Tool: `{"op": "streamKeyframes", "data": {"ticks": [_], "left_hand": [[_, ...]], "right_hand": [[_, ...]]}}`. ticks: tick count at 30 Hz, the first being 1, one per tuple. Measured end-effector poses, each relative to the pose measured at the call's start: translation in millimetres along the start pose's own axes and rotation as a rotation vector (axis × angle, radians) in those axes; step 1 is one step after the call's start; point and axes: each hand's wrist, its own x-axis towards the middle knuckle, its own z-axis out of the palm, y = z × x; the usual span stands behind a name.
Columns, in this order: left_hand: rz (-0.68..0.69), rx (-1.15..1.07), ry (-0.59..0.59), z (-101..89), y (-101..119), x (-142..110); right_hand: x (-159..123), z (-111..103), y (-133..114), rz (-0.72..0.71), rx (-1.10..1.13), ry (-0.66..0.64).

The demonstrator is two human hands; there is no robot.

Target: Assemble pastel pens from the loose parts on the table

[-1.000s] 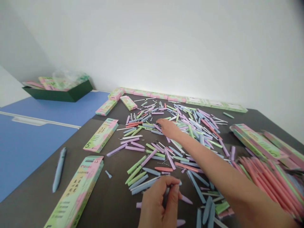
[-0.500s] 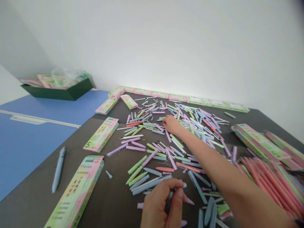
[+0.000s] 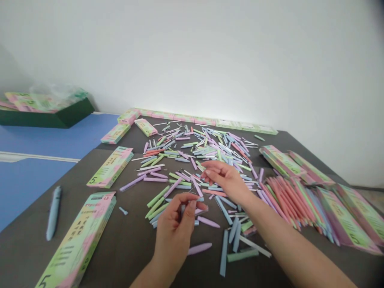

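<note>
My left hand point(image 3: 177, 226) is closed, thumb against fingers, on a light-blue pen part point(image 3: 200, 199) whose end shows past the fingertips; the rest is hidden in the hand. Up and to the right of it is my right hand point(image 3: 225, 178), its fingers bent together above the scattered pen parts; what they pinch, if anything, is too small to make out. Purple pen barrels point(image 3: 208, 222) lie close to my left hand. Blue caps point(image 3: 235, 232) and a green barrel point(image 3: 243, 255) are below my right forearm. A mixed heap of pen parts point(image 3: 210, 148) spreads behind both hands.
Pen boxes point(image 3: 78, 236) stand along the left side, with a row of boxes point(image 3: 183, 117) by the wall. Coral pens point(image 3: 288, 200) are piled at the right beside more boxes point(image 3: 348, 216). A blue pen point(image 3: 54, 214) lies far left; a green tray point(image 3: 48, 119) sits behind it.
My right hand has drawn back from the heap toward my left hand. My left hand has risen and moved left, still closed. The view has shifted to the right.
</note>
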Motion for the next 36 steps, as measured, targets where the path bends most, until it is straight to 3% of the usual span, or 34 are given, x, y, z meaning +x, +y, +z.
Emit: {"op": "streamKeyframes", "data": {"ticks": [4, 8, 12, 22, 36], "left_hand": [[0.020, -0.096, -0.051, -0.2, -1, 4], [0.022, -0.137, -0.151, 0.2, -5, 4], [0.037, -0.105, -0.196, 2.2, -7, 4], [-0.001, -0.050, -0.319, 6.4, -8, 1], [-0.023, 0.056, -0.243, 7.4, -6, -1]], "right_hand": [[-60, 10, -11, -0.017, 0.339, 0.018], [-84, 18, -11, -0.039, 0.448, 0.104], [-87, 22, -3, -0.086, 0.509, 0.192], [-97, 19, 0, -0.045, 0.613, 0.202], [-100, 21, 2, -0.063, 0.549, 0.170]]}}
